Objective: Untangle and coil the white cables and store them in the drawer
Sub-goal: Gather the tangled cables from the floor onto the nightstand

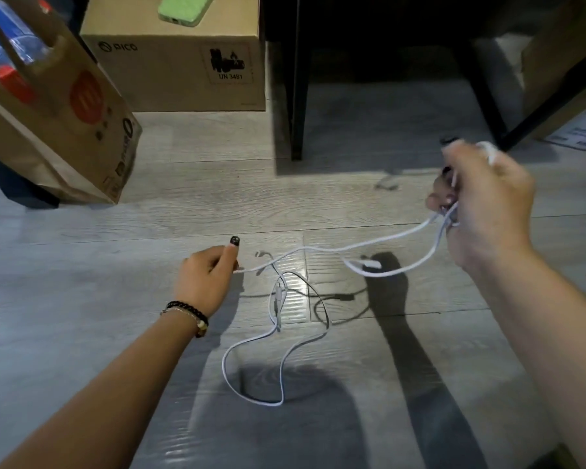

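White cables (271, 333) sprawl tangled on the floor (82, 299) with 1 thin black cable (322, 299). Left hand (207, 279) pinches a white strand low down; right hand (484, 204) grips gathered loops, raised — coiling underway. Next, I'd judge: free that knot. No drawer visible.

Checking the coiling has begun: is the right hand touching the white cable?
Touching. The head view shows the right hand raised above the floor, fingers curled round loops of the white cable, which trails down from its grip.
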A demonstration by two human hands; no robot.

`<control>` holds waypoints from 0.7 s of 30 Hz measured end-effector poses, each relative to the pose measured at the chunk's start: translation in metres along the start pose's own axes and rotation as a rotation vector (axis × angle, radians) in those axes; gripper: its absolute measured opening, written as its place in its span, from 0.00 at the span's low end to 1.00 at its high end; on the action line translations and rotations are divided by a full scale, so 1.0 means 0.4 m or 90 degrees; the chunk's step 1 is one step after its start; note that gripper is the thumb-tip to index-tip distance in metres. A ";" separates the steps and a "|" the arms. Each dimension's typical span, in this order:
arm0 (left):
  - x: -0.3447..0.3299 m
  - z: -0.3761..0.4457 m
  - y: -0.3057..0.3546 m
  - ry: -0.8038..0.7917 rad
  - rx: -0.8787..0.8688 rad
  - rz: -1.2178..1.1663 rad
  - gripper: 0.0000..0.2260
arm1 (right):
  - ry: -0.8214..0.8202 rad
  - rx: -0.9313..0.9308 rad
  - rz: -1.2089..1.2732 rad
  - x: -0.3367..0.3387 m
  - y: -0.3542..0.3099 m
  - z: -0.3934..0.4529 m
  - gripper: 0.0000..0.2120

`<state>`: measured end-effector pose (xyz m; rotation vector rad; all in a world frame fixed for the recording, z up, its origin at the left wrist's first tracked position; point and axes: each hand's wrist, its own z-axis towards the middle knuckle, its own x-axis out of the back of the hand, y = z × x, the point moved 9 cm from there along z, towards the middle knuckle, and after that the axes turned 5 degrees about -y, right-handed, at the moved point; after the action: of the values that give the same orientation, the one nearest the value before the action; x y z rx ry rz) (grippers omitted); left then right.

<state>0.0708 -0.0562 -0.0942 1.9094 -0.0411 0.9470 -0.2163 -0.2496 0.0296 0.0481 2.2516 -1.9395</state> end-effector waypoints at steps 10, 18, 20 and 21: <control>-0.055 0.023 0.262 -0.122 0.063 -0.599 0.05 | -0.435 -0.090 -0.354 -0.220 0.130 -0.162 0.28; -0.048 -0.001 0.305 -0.122 0.046 -0.755 0.07 | -0.434 -0.059 -0.364 -0.261 0.140 -0.207 0.23; -0.044 -0.001 0.300 -0.115 0.047 -0.765 0.08 | -0.403 -0.088 -0.258 -0.248 0.144 -0.201 0.21; -0.042 0.001 0.294 -0.104 0.050 -0.763 0.08 | -0.387 -0.096 -0.226 -0.242 0.143 -0.197 0.19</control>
<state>0.0118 -0.1248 -0.0169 1.6357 0.9443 -0.0282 -0.1216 -0.1549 -0.0011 -0.8866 2.0549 -1.6060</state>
